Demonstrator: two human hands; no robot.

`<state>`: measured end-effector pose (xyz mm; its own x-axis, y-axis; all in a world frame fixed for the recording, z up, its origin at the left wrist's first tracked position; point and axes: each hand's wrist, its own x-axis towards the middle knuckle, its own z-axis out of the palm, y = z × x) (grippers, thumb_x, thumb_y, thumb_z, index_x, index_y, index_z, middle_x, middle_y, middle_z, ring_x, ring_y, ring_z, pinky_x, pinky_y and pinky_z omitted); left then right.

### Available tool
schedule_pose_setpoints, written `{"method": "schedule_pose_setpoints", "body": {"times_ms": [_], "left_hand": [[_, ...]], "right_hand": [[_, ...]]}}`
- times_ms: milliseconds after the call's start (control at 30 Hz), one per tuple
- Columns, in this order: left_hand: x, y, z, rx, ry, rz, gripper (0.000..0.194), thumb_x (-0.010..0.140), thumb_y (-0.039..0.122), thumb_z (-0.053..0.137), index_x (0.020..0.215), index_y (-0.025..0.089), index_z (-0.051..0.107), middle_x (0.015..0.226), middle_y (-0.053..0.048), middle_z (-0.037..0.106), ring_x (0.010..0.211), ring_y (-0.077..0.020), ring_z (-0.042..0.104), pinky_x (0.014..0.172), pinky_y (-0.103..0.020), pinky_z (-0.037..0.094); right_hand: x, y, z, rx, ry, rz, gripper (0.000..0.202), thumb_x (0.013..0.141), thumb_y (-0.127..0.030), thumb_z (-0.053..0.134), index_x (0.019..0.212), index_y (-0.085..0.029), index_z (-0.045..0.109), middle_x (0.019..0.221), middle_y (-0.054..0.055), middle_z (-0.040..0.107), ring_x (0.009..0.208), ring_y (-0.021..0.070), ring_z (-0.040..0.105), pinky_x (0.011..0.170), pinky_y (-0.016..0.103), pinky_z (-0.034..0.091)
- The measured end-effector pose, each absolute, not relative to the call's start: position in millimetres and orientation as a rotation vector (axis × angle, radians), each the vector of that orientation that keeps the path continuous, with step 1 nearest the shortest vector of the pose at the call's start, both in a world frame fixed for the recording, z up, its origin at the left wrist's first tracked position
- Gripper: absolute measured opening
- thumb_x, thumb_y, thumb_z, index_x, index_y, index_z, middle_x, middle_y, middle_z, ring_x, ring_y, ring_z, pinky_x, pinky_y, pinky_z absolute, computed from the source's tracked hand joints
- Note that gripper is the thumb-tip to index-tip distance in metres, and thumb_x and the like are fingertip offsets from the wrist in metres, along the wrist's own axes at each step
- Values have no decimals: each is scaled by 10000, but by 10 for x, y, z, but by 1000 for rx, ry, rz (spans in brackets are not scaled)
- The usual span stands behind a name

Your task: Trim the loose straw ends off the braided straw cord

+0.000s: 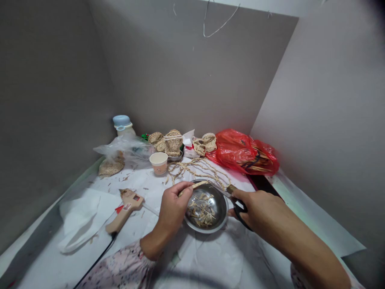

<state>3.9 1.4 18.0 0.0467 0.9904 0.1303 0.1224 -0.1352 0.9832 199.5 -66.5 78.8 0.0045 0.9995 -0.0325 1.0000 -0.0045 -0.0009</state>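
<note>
Between finger and thumb, my left hand point(177, 200) pinches a pale braided straw strand point(199, 184) above the back rim of a steel bowl point(222, 218). Black-handled scissors point(240, 208) are gripped in my right hand point(255, 206), their blades pointing left to the strand's right end. Whether the blades touch the strand is too small to tell. Straw clippings point(202, 212) lie inside the bowl. Just behind it, a long braided cord point(207, 168) is looped on the white-covered table.
A glue gun point(128, 208) with its cable lies left, near crumpled white paper point(81, 216). Behind stand a paper cup point(159, 163), woven straw pieces point(173, 142), a blue-lidded bottle point(122, 124) and a red plastic bag point(237, 150). Grey walls enclose the table.
</note>
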Motion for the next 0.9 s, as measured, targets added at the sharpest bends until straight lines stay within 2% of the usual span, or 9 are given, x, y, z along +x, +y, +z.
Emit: {"method": "schedule_pose_setpoints", "body": {"times_ms": [267,567,900], "left_hand": [[33,22,155,1425,1176,1207,236,745,319,595,817,137,727,813,-61,739,803,-231,650,721,-286,489],[33,15,177,1458,1195,1232,214,740,291,588,800,143,730,813,-49,742,811,-220,647,739,-271,477],[37,22,177,1448,1203,1223,229,747,303,577,800,135,724,809,-49,737,810,-218,638,746,-272,470]], "right_hand": [[1976,-672,768,2215,2262,-44,113,787,-352,613,850,-269,658,697,22,698,596,158,619,501,254,251],[2006,-637,704,2170,2307,-6,105,774,-340,618,855,-285,655,667,23,693,596,166,630,488,252,210],[1998,-684,771,2227,2294,-35,111,795,-320,608,887,-272,646,716,26,704,608,181,624,504,259,223]]}}
